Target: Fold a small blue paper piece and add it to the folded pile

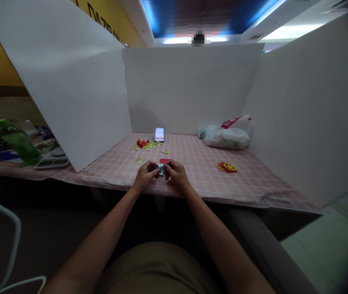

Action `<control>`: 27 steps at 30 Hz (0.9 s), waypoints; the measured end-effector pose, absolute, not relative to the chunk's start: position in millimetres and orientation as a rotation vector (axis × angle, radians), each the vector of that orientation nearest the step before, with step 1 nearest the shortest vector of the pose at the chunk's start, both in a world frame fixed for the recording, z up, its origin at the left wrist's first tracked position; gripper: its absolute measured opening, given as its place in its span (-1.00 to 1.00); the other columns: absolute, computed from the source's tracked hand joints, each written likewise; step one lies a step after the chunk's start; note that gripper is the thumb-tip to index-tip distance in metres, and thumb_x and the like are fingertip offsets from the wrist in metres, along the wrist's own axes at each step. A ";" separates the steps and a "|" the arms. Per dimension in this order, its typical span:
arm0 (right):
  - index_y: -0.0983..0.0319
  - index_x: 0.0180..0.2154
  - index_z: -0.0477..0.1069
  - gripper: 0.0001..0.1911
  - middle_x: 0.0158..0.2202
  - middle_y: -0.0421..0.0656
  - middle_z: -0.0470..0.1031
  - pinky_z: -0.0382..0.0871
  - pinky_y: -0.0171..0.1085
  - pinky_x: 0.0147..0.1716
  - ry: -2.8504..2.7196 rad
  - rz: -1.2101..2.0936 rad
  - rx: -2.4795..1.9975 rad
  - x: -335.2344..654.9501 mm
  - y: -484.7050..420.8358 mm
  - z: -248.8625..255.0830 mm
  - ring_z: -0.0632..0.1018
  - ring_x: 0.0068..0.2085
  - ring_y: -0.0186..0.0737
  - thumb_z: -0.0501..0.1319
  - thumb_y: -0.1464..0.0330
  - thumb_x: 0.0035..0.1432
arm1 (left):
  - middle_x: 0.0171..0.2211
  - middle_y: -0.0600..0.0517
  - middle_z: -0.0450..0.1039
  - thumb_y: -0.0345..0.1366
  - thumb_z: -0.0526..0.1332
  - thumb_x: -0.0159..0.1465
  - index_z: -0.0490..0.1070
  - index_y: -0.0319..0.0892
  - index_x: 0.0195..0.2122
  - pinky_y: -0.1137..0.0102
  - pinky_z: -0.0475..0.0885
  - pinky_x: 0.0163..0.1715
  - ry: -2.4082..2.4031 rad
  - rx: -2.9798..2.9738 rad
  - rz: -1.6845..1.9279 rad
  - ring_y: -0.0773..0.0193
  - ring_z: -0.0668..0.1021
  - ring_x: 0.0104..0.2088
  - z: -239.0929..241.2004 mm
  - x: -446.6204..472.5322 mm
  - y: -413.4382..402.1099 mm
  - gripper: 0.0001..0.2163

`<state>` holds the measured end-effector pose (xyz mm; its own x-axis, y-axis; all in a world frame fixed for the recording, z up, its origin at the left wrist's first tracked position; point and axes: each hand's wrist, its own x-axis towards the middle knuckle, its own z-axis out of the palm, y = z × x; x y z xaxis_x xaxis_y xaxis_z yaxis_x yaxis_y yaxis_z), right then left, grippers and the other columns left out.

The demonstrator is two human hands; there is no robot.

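Note:
Between my two hands is a small piece of light blue paper (pixel 161 168), pinched from both sides just above the near part of the table. My left hand (pixel 146 174) grips its left side with thumb and fingers. The right side is pinched by my right hand (pixel 175 173). Directly behind the fingers lies some red paper (pixel 164 161) on the cloth. Farther off sit several small folded yellow-green paper pieces (pixel 150 145) and a cluster of folded orange-red ones (pixel 142 143). My fingers hide part of the blue paper, so its exact fold cannot be made out.
A lit phone (pixel 159 134) stands upright at the back of the checked pink tablecloth (pixel 192 179). White plastic bags (pixel 227 136) rest at the back right, and a red-and-yellow cut-out (pixel 227 167) lies right. White panels (pixel 189 90) enclose the table; a green bottle (pixel 21 143) and scale (pixel 52 163) are outside, left.

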<state>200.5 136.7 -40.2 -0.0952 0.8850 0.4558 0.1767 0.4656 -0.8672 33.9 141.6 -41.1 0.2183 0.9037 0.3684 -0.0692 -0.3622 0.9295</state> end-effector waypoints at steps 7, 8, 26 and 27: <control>0.20 -0.43 0.32 -0.74 -0.60 -0.24 0.43 0.27 -0.35 -0.58 -1.565 0.792 -0.937 200.7 138.0 -41.1 0.44 -0.61 -0.33 0.16 0.17 0.20 | -0.49 0.13 0.43 -0.20 0.38 0.07 0.31 -0.17 -0.33 0.44 0.43 -0.45 0.812 1.572 1.342 0.37 0.51 -0.51 -41.6 35.7 141.0 -0.72; 0.20 -0.43 0.32 -0.74 -0.60 -0.24 0.43 0.27 -0.35 -0.58 -1.564 0.796 -0.934 200.7 138.1 -41.2 0.44 -0.61 -0.33 0.16 0.18 0.20 | -0.49 0.13 0.43 -0.21 0.38 0.07 0.31 -0.17 -0.33 0.44 0.43 -0.45 0.812 1.578 1.344 0.37 0.51 -0.51 -41.7 35.8 141.1 -0.72; 0.20 -0.44 0.29 -0.73 -0.59 -0.27 0.43 0.31 -0.36 -0.63 -1.446 0.912 -0.848 201.0 138.8 -41.4 0.45 -0.63 -0.35 0.21 0.15 0.14 | -0.34 0.03 0.52 -0.22 0.37 0.14 0.47 -0.17 -0.26 0.38 0.47 -0.29 0.917 1.865 1.334 0.25 0.57 -0.33 -48.9 38.2 141.3 -0.80; 0.20 -0.45 0.29 -0.73 -0.59 -0.27 0.43 0.31 -0.36 -0.63 -1.442 0.918 -0.847 201.2 138.9 -41.2 0.45 -0.63 -0.34 0.22 0.16 0.13 | -0.34 0.03 0.52 -0.24 0.38 0.13 0.46 -0.17 -0.27 0.39 0.45 -0.28 0.930 1.889 1.334 0.25 0.56 -0.32 -48.6 38.4 140.9 -0.80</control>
<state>201.2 138.9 -41.2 -0.0688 0.9007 0.4290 -0.0077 0.4295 -0.9030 38.4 140.9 -48.6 0.2351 0.8314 0.5035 0.1848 -0.5468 0.8166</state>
